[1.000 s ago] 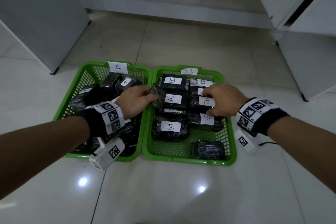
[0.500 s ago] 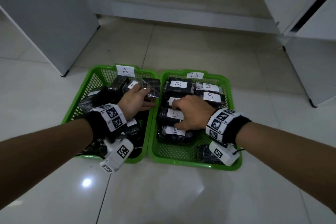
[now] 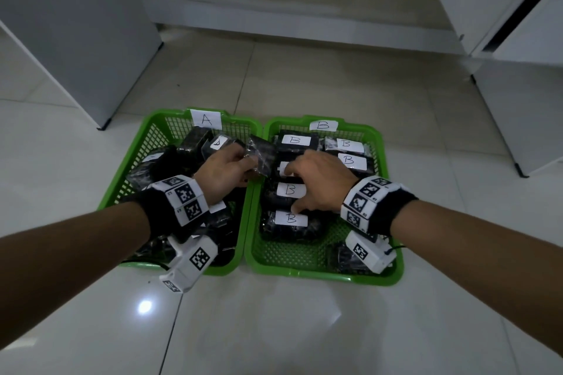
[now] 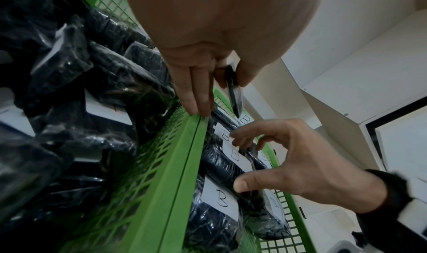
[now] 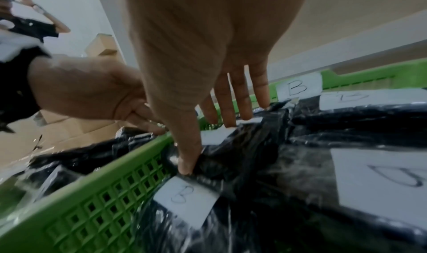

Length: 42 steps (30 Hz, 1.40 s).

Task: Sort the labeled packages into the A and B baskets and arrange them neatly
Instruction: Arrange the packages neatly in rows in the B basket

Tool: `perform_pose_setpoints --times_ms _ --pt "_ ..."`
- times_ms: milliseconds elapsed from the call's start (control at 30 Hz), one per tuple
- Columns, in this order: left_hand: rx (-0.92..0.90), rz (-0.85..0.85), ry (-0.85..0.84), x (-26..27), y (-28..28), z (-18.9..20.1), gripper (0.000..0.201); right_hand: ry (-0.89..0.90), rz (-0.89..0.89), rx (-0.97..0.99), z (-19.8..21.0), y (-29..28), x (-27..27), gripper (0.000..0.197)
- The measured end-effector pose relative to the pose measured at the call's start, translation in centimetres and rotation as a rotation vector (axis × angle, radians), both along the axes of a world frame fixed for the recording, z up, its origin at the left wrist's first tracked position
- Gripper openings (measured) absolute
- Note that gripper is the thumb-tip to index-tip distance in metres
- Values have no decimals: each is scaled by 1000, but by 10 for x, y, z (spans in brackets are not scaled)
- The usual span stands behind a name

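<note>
Two green baskets sit side by side on the floor: basket A point(image 3: 134, 161) on the left, basket B point(image 3: 323, 274) on the right. Both hold black wrapped packages with white labels. My left hand point(image 3: 243, 158) pinches a thin black package point(image 3: 262, 152) between thumb and fingers, above the divider between the baskets; its label is hidden. The pinch on the package point(image 4: 234, 96) shows in the left wrist view. My right hand point(image 3: 292, 187) arches over the left column of basket B, gripping a B package point(image 5: 231, 156) with the thumb dug in at its near edge.
A black package point(image 3: 344, 256) with no label showing lies at basket B's front right. A grey cabinet point(image 3: 76, 24) stands at back left, white cabinets point(image 3: 518, 100) at right. Glossy floor tiles point(image 3: 274, 329) lie in front. Cardboard boxes point(image 5: 101, 45) and another person point(image 5: 23, 19) are off to the left.
My right hand moved from basket B's right column to its left column and settled on a package there. My left hand shifted the thin package slightly back, near the divider.
</note>
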<state>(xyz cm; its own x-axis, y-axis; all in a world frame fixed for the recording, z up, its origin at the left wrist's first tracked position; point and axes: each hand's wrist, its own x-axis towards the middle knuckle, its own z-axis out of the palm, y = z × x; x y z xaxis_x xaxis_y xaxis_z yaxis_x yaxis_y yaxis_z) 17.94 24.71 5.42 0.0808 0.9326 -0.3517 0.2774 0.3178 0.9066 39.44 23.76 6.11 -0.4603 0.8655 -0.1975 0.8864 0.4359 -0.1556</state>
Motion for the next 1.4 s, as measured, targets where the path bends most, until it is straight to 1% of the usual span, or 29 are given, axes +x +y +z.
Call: perform_pose_setpoints --times_ms 33,100,200,267,300,333,367,400,467,533,600,667,733,800,833,900,967,1033,1067,1133,1200,1233,1300,1400 --pt "46 -31 28 0 -2 2 14 55 -40 -2 3 1 5 66" --pt "136 -104 66 0 -7 6 10 226 -131 -2 10 2 19 53" --pt "258 -176 105 7 -12 10 14 550 -297 -48 17 -1 36 36" --pt "491 -261 263 19 -13 15 15 854 -493 -215 28 -7 41 24" --pt "618 -318 330 25 -14 19 15 991 -589 -352 34 -7 42 24" --pt "719 -380 349 34 -14 23 15 1082 -660 -468 40 -9 47 31" --pt "782 -423 336 42 -14 26 16 1116 -690 -540 45 -10 53 34" --pt "814 -443 309 51 -13 28 16 1145 -700 -578 49 -11 61 32" --pt "832 -447 265 65 -9 31 17 1197 -710 -606 52 -14 80 30" --pt "821 -496 235 78 -9 30 21 1224 -749 -629 51 -18 97 33" --pt "750 -572 196 88 -13 25 29 1222 -779 -638 46 -24 112 37" --pt "561 -578 137 97 -18 19 39 1177 -805 -617 38 -29 123 41" --pt "340 -494 70 106 -24 12 45 1113 -822 -560 30 -35 130 41" --pt "174 -372 -9 114 -25 9 41 1057 -826 -483 26 -39 133 41" --pt "99 -320 -74 117 -25 9 37 1046 -823 -452 24 -41 134 41" --pt "-3 -273 -179 122 -25 13 31 1048 -808 -431 22 -43 133 41" --pt "-12 -260 -201 126 -23 14 26 1048 -773 -405 19 -45 130 44" --pt "0 -209 -193 128 -23 14 22 989 -704 -302 18 -46 126 50" --pt "-3 -175 -199 130 -21 14 22 908 -637 -225 20 -45 125 54" --pt "-36 -125 -242 133 -18 16 23 682 -466 -76 26 -42 123 63" --pt "-95 -114 -280 135 -17 19 24 475 -348 21 33 -39 120 62" --pt "-122 -124 -285 136 -16 20 25 419 -316 48 35 -39 119 60" --pt "-150 -149 -267 135 -16 21 28 418 -296 59 35 -40 119 59" --pt "-124 -154 -176 124 -11 17 27 448 -303 15 25 -49 117 62"
